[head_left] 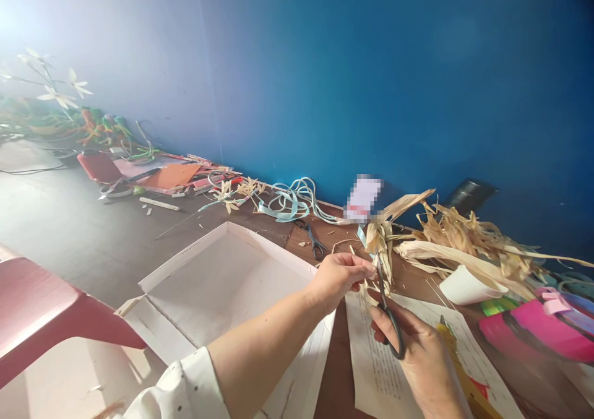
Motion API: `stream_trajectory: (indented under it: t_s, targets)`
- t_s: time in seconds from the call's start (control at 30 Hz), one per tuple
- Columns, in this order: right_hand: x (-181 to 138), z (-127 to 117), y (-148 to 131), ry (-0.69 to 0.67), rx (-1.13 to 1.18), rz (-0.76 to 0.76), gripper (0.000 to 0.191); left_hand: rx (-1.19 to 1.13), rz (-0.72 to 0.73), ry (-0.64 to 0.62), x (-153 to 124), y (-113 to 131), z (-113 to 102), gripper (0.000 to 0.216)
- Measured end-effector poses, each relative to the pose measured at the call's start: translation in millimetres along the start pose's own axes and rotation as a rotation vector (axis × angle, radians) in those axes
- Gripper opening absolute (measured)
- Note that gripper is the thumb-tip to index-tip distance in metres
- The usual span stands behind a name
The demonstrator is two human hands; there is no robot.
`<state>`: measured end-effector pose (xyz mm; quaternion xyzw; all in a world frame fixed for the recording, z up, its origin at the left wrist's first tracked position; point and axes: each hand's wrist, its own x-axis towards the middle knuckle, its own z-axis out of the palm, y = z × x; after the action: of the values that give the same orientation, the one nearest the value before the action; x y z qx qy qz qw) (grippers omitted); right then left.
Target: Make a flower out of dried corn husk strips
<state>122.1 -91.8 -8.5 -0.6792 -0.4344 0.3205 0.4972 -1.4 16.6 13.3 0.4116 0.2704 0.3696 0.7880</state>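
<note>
My left hand (343,276) is closed in a pinch, its fingertips on a small pale piece of dried corn husk that they mostly cover. Black-handled scissors (393,332) are gripped in my right hand (415,345), blades pointing up and away beside the left fingertips. Whether the blades touch the husk I cannot tell. Just beyond both hands lies a bunch of dried corn husks (380,236), and a larger heap of husks (468,239) spreads to the right. Beneath the right hand are printed sheets of paper (380,369).
An open white cardboard box lid (223,270) lies left of my hands. Another pair of scissors (315,242) rests behind it. To the right are a white cup (471,285), a yellow tool (457,363) and a pink pouch (533,329). A blue wall (297,85) stands behind.
</note>
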Motion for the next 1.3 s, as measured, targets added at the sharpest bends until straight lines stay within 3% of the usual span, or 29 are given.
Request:
stream_trajectory:
  t_s: [0.8,1.3]
  targets:
    - [0.7,-6.0,-0.9,-0.035,-0.036,-0.034,0.043,0.041,0.036,0.021,2.7,-1.0,-2.0,0.022]
    - [0.9,-7.1,-1.1,-0.054,-0.031,-0.012,0.043,-0.014,0.01,-0.005,2.8,-3.7,-3.6,0.028]
